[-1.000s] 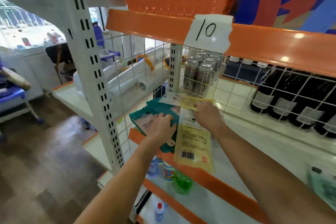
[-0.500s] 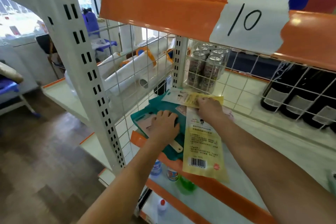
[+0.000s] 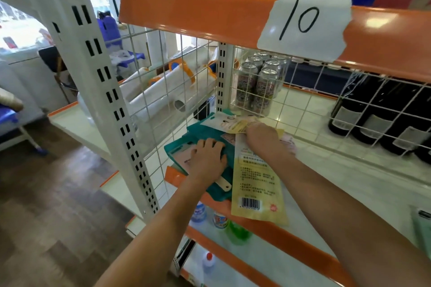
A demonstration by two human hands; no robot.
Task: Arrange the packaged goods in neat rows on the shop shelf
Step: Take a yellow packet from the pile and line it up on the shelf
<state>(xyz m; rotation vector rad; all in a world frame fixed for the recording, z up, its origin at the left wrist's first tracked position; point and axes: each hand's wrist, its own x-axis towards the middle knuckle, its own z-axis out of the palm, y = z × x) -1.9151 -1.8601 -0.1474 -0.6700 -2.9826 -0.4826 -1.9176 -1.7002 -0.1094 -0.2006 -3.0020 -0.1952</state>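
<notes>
A stack of teal packets [image 3: 203,131] lies at the shelf's left front corner. My left hand [image 3: 207,158] presses down on it, fingers spread over the top packet. Right of it, a long yellow packet [image 3: 257,184] with a barcode lies lengthwise and overhangs the orange shelf edge [image 3: 300,241]. My right hand [image 3: 263,135] rests on its far end, fingertips reaching a white and yellow packet [image 3: 227,121] by the back grid. A pink packet [image 3: 290,143] peeks out beside that hand.
Behind the wire grid [image 3: 310,109] stand cans [image 3: 258,86] and dark bottles [image 3: 384,121]. White rolls [image 3: 168,93] lie past the side mesh. A slotted post [image 3: 93,72] rises at left. A paper "10" label [image 3: 303,23] hangs overhead. Small bottles [image 3: 198,212] stand on the lower shelf.
My view has drawn closer to the shelf. Both hands stay on the same packets, barely shifted.
</notes>
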